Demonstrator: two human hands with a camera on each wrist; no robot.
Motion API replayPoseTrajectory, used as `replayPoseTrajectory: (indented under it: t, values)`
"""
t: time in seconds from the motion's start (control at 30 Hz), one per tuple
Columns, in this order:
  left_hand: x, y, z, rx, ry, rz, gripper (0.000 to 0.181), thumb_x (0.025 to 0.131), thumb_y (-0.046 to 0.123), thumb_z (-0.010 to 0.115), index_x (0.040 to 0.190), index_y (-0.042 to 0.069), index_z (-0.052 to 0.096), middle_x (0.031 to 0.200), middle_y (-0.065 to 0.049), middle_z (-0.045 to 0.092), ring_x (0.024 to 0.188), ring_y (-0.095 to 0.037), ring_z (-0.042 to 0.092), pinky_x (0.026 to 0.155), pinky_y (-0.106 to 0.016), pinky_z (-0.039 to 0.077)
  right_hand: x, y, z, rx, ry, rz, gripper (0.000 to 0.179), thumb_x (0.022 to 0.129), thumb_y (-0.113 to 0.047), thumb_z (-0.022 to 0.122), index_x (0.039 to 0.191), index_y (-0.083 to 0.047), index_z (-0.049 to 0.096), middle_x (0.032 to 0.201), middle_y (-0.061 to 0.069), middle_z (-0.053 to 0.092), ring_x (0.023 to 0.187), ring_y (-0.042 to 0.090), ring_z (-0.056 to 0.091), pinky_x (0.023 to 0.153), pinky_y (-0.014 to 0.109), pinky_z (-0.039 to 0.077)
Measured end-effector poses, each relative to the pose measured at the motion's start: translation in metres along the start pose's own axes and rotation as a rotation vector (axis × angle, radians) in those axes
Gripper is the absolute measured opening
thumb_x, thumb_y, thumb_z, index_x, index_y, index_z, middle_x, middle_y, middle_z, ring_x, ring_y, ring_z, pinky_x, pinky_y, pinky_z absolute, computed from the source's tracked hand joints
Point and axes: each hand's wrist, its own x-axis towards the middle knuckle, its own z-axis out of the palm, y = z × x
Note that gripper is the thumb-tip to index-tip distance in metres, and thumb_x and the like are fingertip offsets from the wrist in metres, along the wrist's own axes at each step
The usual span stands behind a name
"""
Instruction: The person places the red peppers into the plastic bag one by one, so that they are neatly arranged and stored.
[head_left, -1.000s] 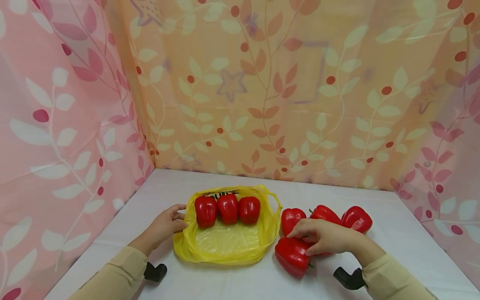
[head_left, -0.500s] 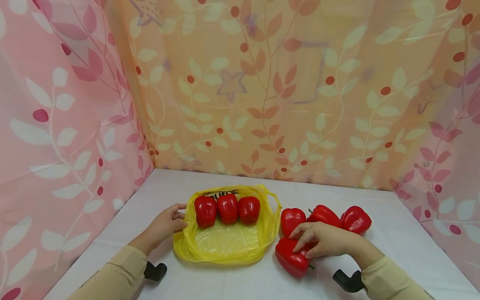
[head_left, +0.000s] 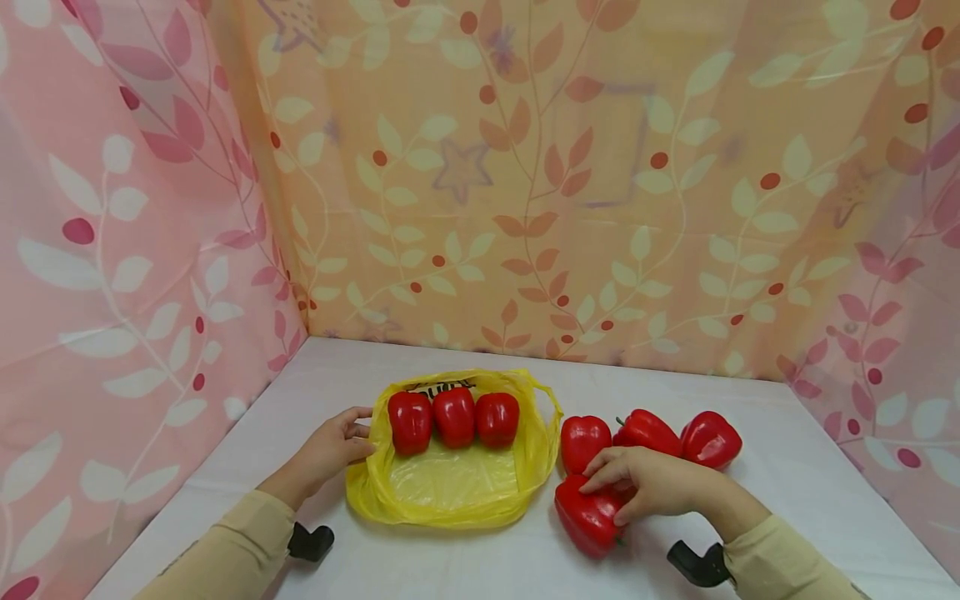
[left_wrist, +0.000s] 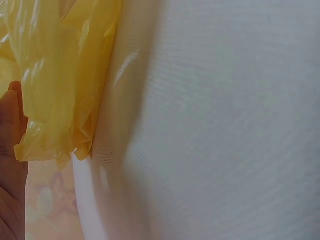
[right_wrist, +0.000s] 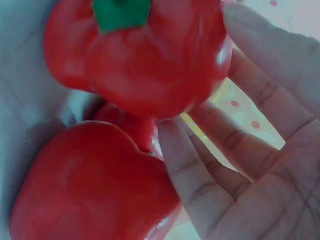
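A yellow plastic bag (head_left: 450,512) lies with its mouth spread, and three red bell peppers (head_left: 454,417) stand side by side in its far part. At the bag's left edge my left hand (head_left: 330,450) touches the plastic with loosely extended fingers; the left wrist view shows the bag's side (left_wrist: 55,100) beside them. Right of the bag, my right hand (head_left: 660,483) holds a red bell pepper (head_left: 588,517) between thumb and fingers. Its green stem (right_wrist: 122,12) shows in the right wrist view, with another pepper (right_wrist: 95,185) below it.
More red bell peppers lie behind the right hand: one (head_left: 586,444) close to the bag, one (head_left: 648,433) in the middle and one (head_left: 711,439) farther right. The white table (head_left: 420,567) meets patterned curtains (head_left: 465,250) at the back and sides.
The pepper in the right hand has shifted slightly to the right and turned a little, and the fingers have settled on it. The left hand and the bag stay where they were.
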Motion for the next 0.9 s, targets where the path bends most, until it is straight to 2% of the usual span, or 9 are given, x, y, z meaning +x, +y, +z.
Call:
replayPoseTrajectory:
  t: [0.2,0.47,0.6,0.8,0.9]
  values:
    - [0.0,0.0,0.0,0.005,0.001,-0.001,0.054,0.081,0.008,0.066,0.13,0.013,0.044,0.102,-0.007,0.061,0.086,-0.017,0.06,0.081,-0.036,0.053,-0.001,0.001,0.0,-0.008,-0.003,0.001,0.042,0.068,-0.029,0.079,0.108,-0.031,0.067,0.105,-0.011,0.056,0.098,0.016,0.053,0.068,0.023,0.053]
    - [0.0,-0.001,0.0,0.001,0.0,0.001,0.054,0.081,0.008,0.066,0.131,0.013,0.044,0.103,-0.007,0.061,0.086,-0.017,0.06,0.081,-0.036,0.053,-0.003,-0.002,0.004,-0.025,0.002,0.036,0.045,0.065,-0.038,0.08,0.107,-0.033,0.065,0.101,-0.013,0.055,0.096,0.016,0.051,0.065,0.023,0.052]
    - [0.0,-0.001,0.0,0.003,0.0,-0.001,0.054,0.081,0.008,0.065,0.131,0.013,0.044,0.102,-0.007,0.061,0.085,-0.018,0.06,0.081,-0.036,0.053,-0.004,-0.003,0.006,-0.035,0.0,0.06,0.048,0.063,-0.04,0.08,0.108,-0.031,0.064,0.099,-0.014,0.057,0.094,0.014,0.052,0.066,0.024,0.052]
    - [0.0,0.0,0.001,0.003,0.0,0.002,0.054,0.081,0.007,0.065,0.13,0.012,0.044,0.101,-0.007,0.061,0.085,-0.018,0.06,0.081,-0.036,0.053,-0.006,-0.007,0.01,0.027,-0.021,0.119,0.043,0.062,-0.041,0.08,0.097,-0.023,0.063,0.084,-0.007,0.059,0.079,0.013,0.055,0.055,0.025,0.053]
    - [0.0,0.0,0.001,0.003,0.0,0.003,0.054,0.081,0.007,0.065,0.13,0.012,0.044,0.101,-0.007,0.061,0.086,-0.018,0.06,0.081,-0.036,0.053,-0.006,-0.009,0.01,0.02,-0.019,0.11,0.04,0.062,-0.041,0.08,0.093,-0.024,0.061,0.08,-0.006,0.058,0.075,0.012,0.054,0.053,0.023,0.052]
